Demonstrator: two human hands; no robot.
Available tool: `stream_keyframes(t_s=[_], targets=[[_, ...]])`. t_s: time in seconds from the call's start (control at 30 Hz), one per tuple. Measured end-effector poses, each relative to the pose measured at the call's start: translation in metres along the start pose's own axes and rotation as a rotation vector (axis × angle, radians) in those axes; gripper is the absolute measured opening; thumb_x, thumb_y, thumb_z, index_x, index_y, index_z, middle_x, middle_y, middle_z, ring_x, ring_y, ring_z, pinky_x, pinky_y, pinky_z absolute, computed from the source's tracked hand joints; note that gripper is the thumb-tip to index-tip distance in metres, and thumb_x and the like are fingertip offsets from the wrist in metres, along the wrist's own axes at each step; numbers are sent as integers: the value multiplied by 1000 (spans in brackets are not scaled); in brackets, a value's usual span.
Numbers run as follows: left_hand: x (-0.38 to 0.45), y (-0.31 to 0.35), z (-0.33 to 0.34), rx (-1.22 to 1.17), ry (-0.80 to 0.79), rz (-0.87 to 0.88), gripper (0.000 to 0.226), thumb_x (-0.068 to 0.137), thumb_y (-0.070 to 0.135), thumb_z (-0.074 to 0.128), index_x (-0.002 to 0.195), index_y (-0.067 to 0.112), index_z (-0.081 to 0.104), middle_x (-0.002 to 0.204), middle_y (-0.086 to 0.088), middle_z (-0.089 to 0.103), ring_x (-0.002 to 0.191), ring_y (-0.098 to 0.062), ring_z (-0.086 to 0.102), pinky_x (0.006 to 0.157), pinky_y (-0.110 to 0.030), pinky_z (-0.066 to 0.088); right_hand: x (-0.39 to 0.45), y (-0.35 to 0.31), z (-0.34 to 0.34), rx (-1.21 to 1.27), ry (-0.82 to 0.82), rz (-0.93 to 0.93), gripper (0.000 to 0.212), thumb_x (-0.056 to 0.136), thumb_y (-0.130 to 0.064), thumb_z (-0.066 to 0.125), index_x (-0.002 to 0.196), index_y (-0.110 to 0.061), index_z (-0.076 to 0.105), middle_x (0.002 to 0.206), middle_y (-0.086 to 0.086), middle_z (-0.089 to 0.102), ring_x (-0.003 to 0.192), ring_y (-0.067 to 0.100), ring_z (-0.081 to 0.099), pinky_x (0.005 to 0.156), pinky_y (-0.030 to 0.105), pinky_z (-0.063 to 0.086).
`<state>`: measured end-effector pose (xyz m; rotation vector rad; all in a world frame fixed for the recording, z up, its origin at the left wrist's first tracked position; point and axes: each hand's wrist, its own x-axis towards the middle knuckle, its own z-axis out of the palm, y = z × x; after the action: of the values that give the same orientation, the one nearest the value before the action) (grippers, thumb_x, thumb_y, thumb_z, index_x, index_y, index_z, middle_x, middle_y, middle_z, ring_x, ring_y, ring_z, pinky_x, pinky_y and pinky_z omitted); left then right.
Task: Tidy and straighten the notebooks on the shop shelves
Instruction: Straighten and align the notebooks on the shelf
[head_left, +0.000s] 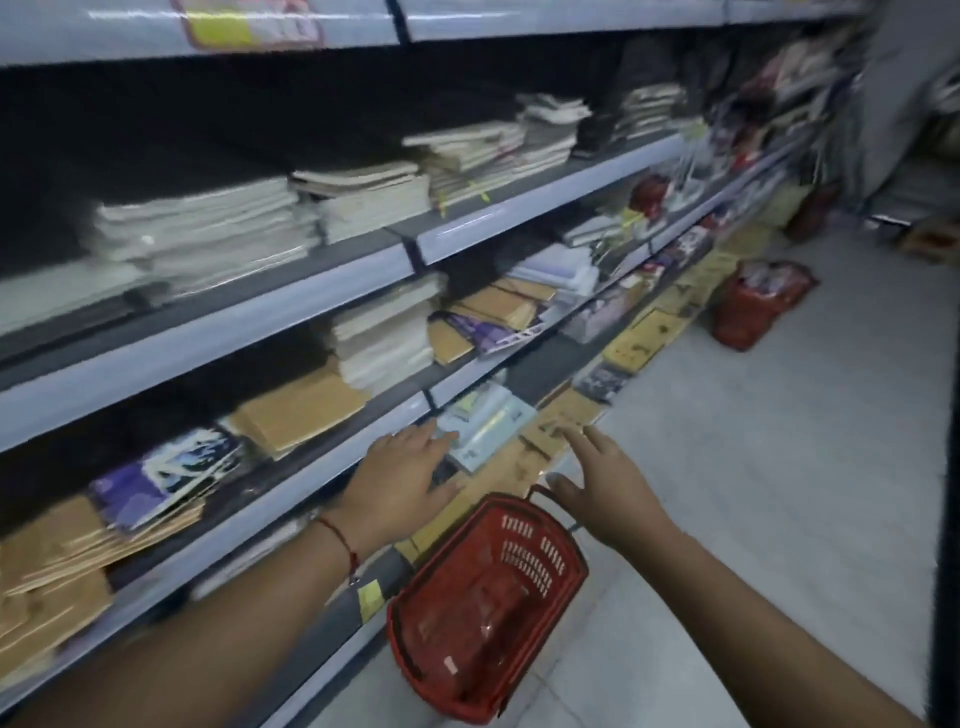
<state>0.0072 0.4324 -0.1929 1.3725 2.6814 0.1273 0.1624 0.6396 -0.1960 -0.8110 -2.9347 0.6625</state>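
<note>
Shelving (332, 332) runs in long tiers down the aisle to your left; notebooks sit on every tier in stacks, white-edged piles (208, 228) high up, brown kraft covers (301, 410) and purple-and-white covers (166, 478) lower, many fanned or slid askew. The frame is motion-blurred, so fine detail is uncertain. On the floor below you stands a red basket (488, 603), a second red basket (758, 301) farther along. Both your hands are reaching toward the lowest shelf, holding nothing: your left hand (400, 488) is spread, fingers straight, its fingertips at the pale green-and-white notebook pile (483, 426); whether they touch it I cannot tell. Your right hand (602, 483) is released too, fingers extended over the row of brown notebooks (550, 426) beside it, above the basket handle. Judgement: the step in hand is squaring that pale pile. Bracket it from both sides with flat palms, push the edges flush, then slide it back parallel to the shelf lip. Mind the loose top copies; glossy covers likely slip.
</note>
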Motion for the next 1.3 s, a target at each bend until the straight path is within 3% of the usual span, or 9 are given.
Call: stream_keyframes(t_s=[0.07, 0.17, 0.4, 0.53, 0.63, 0.87, 1.1, 1.2, 1.3], targets=[[32, 32, -7, 1, 27, 14, 71, 97, 66, 35, 156, 27, 29, 163, -5, 25, 148, -23, 29, 118, -38, 26, 5, 37, -32, -32, 14, 24, 68, 99, -47, 52, 155, -21, 27, 163, 8, 24, 148, 26, 26, 117, 37, 28], [74, 68, -15, -4, 55, 31, 87, 84, 75, 16, 153, 26, 37, 158, -9, 36, 142, -26, 39, 112, -40, 36, 16, 76, -67, -46, 23, 28, 67, 99, -48, 51, 156, -23, 25, 162, 5, 26, 147, 24, 26, 117, 36, 27], [159, 111, -21, -20, 82, 59, 94, 77, 79, 8, 157, 32, 26, 162, 1, 29, 148, -17, 28, 116, -39, 33, 59, 125, -104, -22, 17, 26, 69, 99, -47, 51, 157, -24, 22, 164, 5, 23, 149, 25, 24, 120, 40, 23], [213, 118, -7, -55, 70, 46, 84, 86, 78, 23, 156, 33, 25, 162, -2, 29, 148, -18, 28, 116, -36, 32, 97, 151, -109, -38, -2, 32, 70, 99, -47, 51, 158, -25, 20, 165, 5, 20, 150, 26, 22, 122, 42, 22], [255, 117, 4, -66, 65, 48, 70, 96, 65, 39, 156, 32, 24, 163, -2, 27, 148, -19, 29, 117, -37, 31, 139, 169, -109, -60, 4, 14, 70, 98, -48, 52, 157, -27, 22, 164, 2, 23, 148, 25, 26, 121, 42, 26], [361, 102, 12, -169, 33, -29, 68, 99, 60, 40, 157, 31, 22, 164, -4, 23, 149, -22, 26, 118, -39, 30, 264, 196, -113, -107, -27, -16, 70, 96, -52, 53, 156, -32, 23, 164, -2, 22, 149, 24, 25, 121, 43, 25], [425, 80, 10, -330, 35, -203, 64, 98, 54, 47, 155, 30, 28, 163, 4, 25, 142, -21, 35, 112, -41, 39, 375, 194, -118, -81, -127, -58, 73, 96, -48, 56, 157, -33, 20, 166, -1, 18, 150, 27, 23, 121, 49, 27], [446, 71, 18, -460, 60, -295, 62, 96, 54, 49, 152, 33, 32, 155, 7, 38, 133, -19, 45, 108, -42, 44, 423, 195, -111, -82, -150, -129, 71, 94, -44, 59, 156, -30, 26, 164, 2, 23, 147, 28, 29, 118, 49, 32], [464, 70, 30, -645, 69, -419, 50, 93, 55, 51, 140, 40, 41, 128, 11, 58, 116, -14, 56, 96, -42, 53, 465, 194, -102, -95, -186, -212, 69, 94, -40, 59, 155, -30, 27, 163, 3, 26, 146, 29, 30, 118, 47, 31]])
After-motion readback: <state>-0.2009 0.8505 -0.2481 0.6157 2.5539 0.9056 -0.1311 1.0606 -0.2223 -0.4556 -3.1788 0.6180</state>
